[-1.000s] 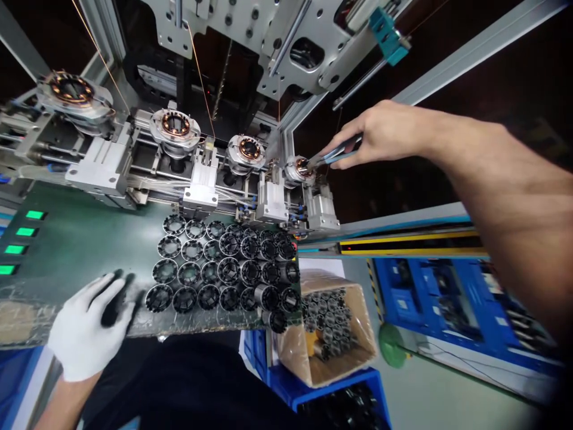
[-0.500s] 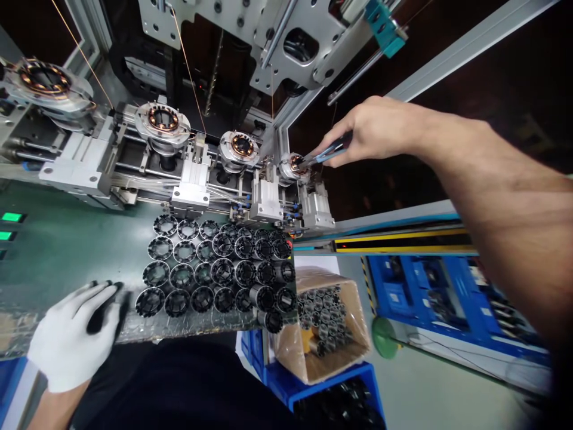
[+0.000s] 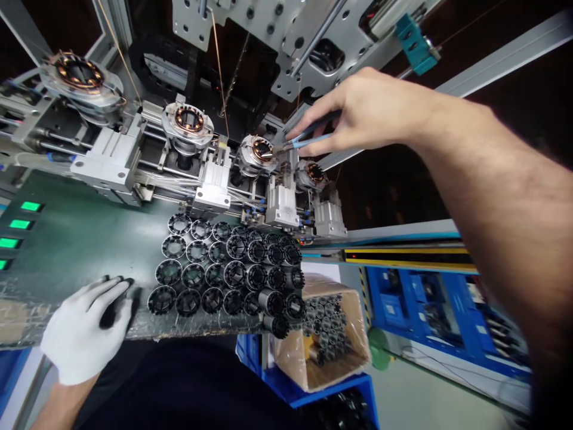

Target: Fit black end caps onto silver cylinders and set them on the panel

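Observation:
My bare right hand [image 3: 364,110] is closed around blue-handled pliers [image 3: 308,140]. Their tip is at the near-right rim of the third wound stator [image 3: 262,149] from the left, which sits in a silver holder. Further right is another wound stator [image 3: 313,173] in its own holder. My left hand [image 3: 85,328], in a white glove with dark fingertips, rests on the green bench [image 3: 89,239] by its front edge. Its fingers are stretched out and hold nothing. To its right stand rows of black-and-silver stator cores [image 3: 194,275], open ends up.
Two more wound stators, the far left one [image 3: 79,71] and its neighbour [image 3: 188,119], sit along the winding machine. Thin copper wires [image 3: 219,60] hang down from above. A cardboard box [image 3: 358,322] of cores stands right of the bench. Green lit buttons [image 3: 20,224] line the left.
My right hand has moved the pliers left, from the rightmost stator to the third one. The whole view has shifted slightly; my left hand stays on the bench.

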### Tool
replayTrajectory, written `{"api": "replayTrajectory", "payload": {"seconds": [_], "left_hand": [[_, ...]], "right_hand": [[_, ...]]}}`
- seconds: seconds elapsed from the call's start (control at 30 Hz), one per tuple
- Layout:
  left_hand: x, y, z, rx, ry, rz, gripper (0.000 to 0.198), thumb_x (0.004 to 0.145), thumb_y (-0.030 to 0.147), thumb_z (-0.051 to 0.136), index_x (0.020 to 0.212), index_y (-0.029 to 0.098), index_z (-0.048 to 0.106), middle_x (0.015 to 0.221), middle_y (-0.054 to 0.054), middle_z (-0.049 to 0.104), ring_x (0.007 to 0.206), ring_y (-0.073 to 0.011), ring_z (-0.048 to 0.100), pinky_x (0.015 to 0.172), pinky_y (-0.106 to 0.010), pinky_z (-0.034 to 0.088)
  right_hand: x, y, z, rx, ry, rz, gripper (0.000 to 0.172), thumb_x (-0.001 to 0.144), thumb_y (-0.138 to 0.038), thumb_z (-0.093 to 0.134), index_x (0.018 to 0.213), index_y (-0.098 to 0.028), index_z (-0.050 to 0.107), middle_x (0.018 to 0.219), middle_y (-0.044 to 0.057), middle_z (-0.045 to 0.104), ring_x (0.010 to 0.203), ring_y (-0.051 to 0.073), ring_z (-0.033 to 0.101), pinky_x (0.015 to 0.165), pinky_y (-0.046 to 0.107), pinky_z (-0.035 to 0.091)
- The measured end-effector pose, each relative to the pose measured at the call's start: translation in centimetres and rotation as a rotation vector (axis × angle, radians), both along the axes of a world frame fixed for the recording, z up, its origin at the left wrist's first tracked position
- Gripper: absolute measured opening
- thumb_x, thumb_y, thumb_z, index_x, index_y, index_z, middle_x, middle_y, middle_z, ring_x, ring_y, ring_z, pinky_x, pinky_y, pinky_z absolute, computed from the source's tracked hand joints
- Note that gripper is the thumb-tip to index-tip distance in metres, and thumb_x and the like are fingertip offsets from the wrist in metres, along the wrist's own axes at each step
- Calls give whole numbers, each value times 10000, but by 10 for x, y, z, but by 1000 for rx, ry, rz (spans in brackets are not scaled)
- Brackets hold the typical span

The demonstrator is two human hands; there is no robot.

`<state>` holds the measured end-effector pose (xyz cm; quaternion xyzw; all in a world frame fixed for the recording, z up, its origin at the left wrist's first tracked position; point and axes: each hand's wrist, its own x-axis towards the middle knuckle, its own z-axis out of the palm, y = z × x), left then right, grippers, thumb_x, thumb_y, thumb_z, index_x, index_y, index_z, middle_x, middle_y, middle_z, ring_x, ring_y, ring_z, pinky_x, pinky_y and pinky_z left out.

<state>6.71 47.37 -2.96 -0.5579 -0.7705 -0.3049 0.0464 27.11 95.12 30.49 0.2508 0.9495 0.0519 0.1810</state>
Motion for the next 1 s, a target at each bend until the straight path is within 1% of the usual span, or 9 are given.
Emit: {"api": "replayTrajectory", "payload": {"seconds": [0.13, 0.3, 0.4, 0.47, 0.53, 0.63, 0.8, 0.9, 1.0], "left_hand": [[-2, -1, 0, -11, -17, -7, 201, 1017, 367, 727, 1167, 257, 805, 1142, -99, 905, 1071, -447, 877, 937, -623, 725], [-2, 0, 3, -27, 9, -39, 188, 1018, 260, 740, 1195, 228, 794, 1142, -143, 902, 1040, -444, 874, 899, -599, 719], [-3, 3, 3, 7, 30, -53, 166, 1019, 249, 737, 1174, 218, 786, 1091, -137, 905, 998, -437, 874, 886, -591, 709], [-4, 4, 2, 22, 31, -70, 166, 1017, 248, 734, 1175, 232, 781, 1078, -107, 908, 994, -411, 878, 907, -569, 703], [-5, 4, 1, 23, 22, -81, 173, 1014, 256, 735, 1180, 240, 782, 1083, -91, 909, 1006, -395, 879, 930, -555, 698], [-4, 4, 1, 3, -3, -66, 177, 1018, 270, 736, 1180, 224, 792, 1107, -116, 904, 1025, -405, 874, 932, -565, 692], [0, 6, 6, -4, 1, -25, 161, 1027, 248, 724, 1177, 234, 779, 1097, -99, 900, 1020, -387, 870, 880, -527, 680], [1, 6, 5, 7, -5, -28, 166, 1027, 237, 737, 1188, 222, 774, 1110, -95, 894, 1032, -374, 866, 905, -521, 677], [4, 5, 2, 9, -14, -12, 180, 1033, 239, 755, 1209, 208, 774, 1141, -96, 889, 1063, -380, 857, 926, -535, 672]], "right_hand": [[-18, 9, -8, 9, -37, 26, 690, 816, -581, 830, 1295, -84, 847, 995, -36, 875, 887, 13, 774, 847, 219, 475], [-27, 17, -15, 30, -95, 97, 788, 837, -710, 697, 1306, -97, 856, 940, -41, 872, 788, 13, 767, 811, 245, 489], [-34, 18, -17, 34, -101, 65, 689, 828, -671, 793, 1261, -142, 883, 1005, -46, 888, 885, 43, 793, 849, 260, 502], [-38, 17, -17, 40, -108, 12, 647, 789, -638, 866, 1232, -168, 902, 1034, -45, 895, 948, 87, 809, 898, 301, 527], [-43, 14, -14, 38, -124, -13, 683, 751, -672, 851, 1204, -164, 916, 993, -41, 892, 940, 129, 819, 916, 357, 546], [-56, 2, -5, 27, -65, 31, 750, 740, -714, 805, 1211, -139, 912, 947, -46, 881, 904, 134, 818, 911, 367, 552], [-104, -25, 6, 20, 66, 58, 597, 829, -502, 927, 1294, -132, 878, 1046, -39, 895, 1042, 115, 817, 1022, 327, 540], [-139, -32, 3, 8, 19, 119, 598, 868, -523, 846, 1318, -130, 870, 1159, -38, 892, 1148, 158, 812, 1079, 373, 536], [-166, -29, -5, 73, -67, 166, 576, 877, -532, 838, 1316, -161, 877, 1186, -53, 894, 1156, 169, 821, 1111, 392, 546]]}}
